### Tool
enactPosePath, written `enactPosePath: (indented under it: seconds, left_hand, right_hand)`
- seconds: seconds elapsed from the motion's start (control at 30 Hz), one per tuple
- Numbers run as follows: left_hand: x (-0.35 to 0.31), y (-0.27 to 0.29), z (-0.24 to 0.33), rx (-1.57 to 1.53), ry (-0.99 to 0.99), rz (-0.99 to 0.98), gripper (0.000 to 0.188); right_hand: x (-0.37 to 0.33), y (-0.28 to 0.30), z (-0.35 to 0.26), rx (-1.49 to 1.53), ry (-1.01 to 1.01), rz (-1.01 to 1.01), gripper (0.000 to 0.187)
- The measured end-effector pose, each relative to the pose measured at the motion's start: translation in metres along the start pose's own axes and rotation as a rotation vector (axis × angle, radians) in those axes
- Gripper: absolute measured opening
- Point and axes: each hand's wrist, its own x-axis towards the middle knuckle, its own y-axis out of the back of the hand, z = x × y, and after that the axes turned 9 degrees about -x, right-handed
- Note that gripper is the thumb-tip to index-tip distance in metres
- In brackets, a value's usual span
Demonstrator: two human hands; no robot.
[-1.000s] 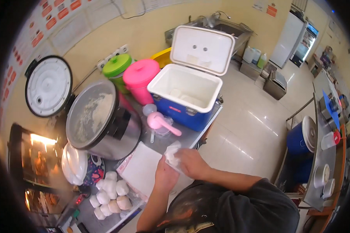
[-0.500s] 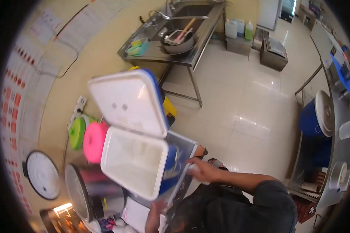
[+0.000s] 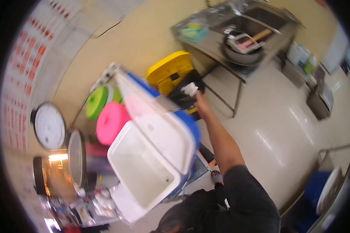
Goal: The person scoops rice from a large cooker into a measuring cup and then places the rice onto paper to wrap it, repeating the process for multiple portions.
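My right hand (image 3: 200,104) reaches out past the cooler box, its fingers on a crumpled white tissue (image 3: 189,89). The tissue is over the black bag (image 3: 182,97) lining a yellow bin, whose yellow lid (image 3: 170,70) stands raised against the wall. Motion blurs the fingertips. My left hand is out of sight. Nearer to me, the blue and white cooler box (image 3: 142,167) shows a bare white inside, and its hinged lid (image 3: 159,124) stands up, tilted, between the box and the bin.
Beyond the bin, a steel sink table (image 3: 237,73) carries a large pan (image 3: 243,54). Pink (image 3: 112,123) and green (image 3: 97,102) lids, a large pot (image 3: 77,159) and a lit glass-fronted appliance (image 3: 54,171) are at left. A blue drum (image 3: 315,190) stands at right.
My right hand has moved from beside the cooler's right side out to the bin, carrying the tissue. My left hand has left the view. The view has turned left, and the cooler's lid appears tilted lower.
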Motion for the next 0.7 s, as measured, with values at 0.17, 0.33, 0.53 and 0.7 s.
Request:
enactPosePath:
  seconds: [0.17,0.33,0.53,0.7]
  left_hand:
    - [-0.055,-0.085,-0.051,-0.355,0.074,0.213,0.059]
    - [-0.048,-0.05,-0.022,-0.697,-0.02,0.722,0.036]
    - [0.033,0.038,-0.047,-0.413,-0.415,1.111,0.031]
    - [0.102,0.1,-0.052,-0.121,-0.592,0.782,0.069]
  right_hand:
    - [-0.076,0.044,0.109,-0.213,-0.187,0.101,0.055]
    - [-0.237,0.154,-0.06,0.277,0.117,0.15,0.047]
    - [-0.423,-0.026,-0.225,0.169,0.512,-1.085,0.043]
    - [-0.506,-0.277,-0.1,-0.901,0.321,-1.179,0.027]
